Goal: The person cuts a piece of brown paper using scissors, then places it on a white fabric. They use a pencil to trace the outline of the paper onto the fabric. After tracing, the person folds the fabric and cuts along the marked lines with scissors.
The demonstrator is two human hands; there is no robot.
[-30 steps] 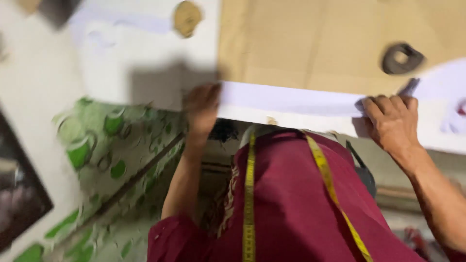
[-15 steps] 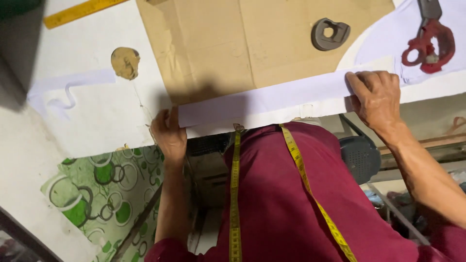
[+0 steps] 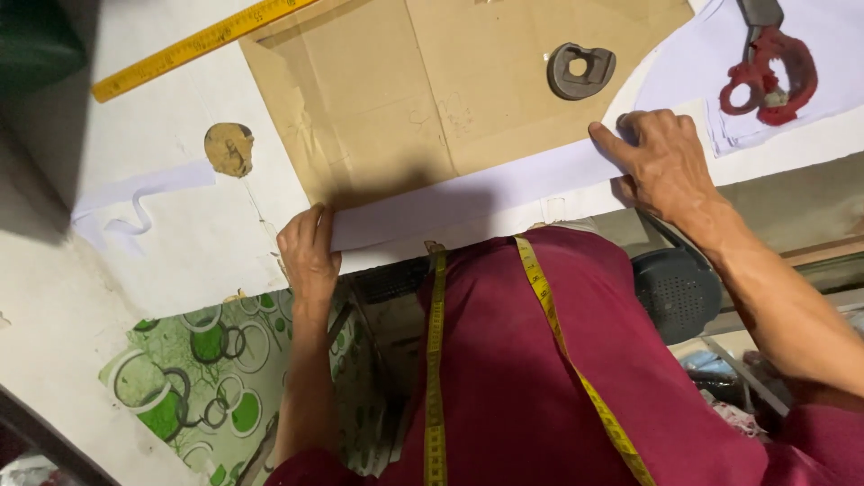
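We have a long white strip of fabric (image 3: 477, 193) stretched between our two hands along the near edge of the white table (image 3: 207, 243). Its long axis runs from the lower left of centre up toward the right of the frame, rising slightly. It lies partly over the lower edge of the brown cardboard sheet (image 3: 423, 90).

Our left hand (image 3: 309, 252) is at the strip's lower-left end. The fingers are curled over that end at the table edge, seemingly pinching it, though shadow makes the grip hard to confirm. Our right hand (image 3: 661, 162) rests on the strip's upper-right end, palm down, fingers spread moderately and pressed flat rather than closed around anything. From the left fingers the strip leads right and slightly up; from the right hand it leads left and slightly down.

The right hand is the nearer one to the red-handled scissors (image 3: 769, 67), which lie just beyond it in the upper right of the frame, on more white fabric (image 3: 837, 36), blades pointing toward the top edge. A dark metal weight (image 3: 580, 70) sits on the cardboard, above the strip and left of the right hand. A yellow ruler (image 3: 198, 45) lies diagonally in the upper left of the frame, well apart from both hands. A yellow measuring tape (image 3: 436, 360) hangs over our maroon shirt (image 3: 513, 378).
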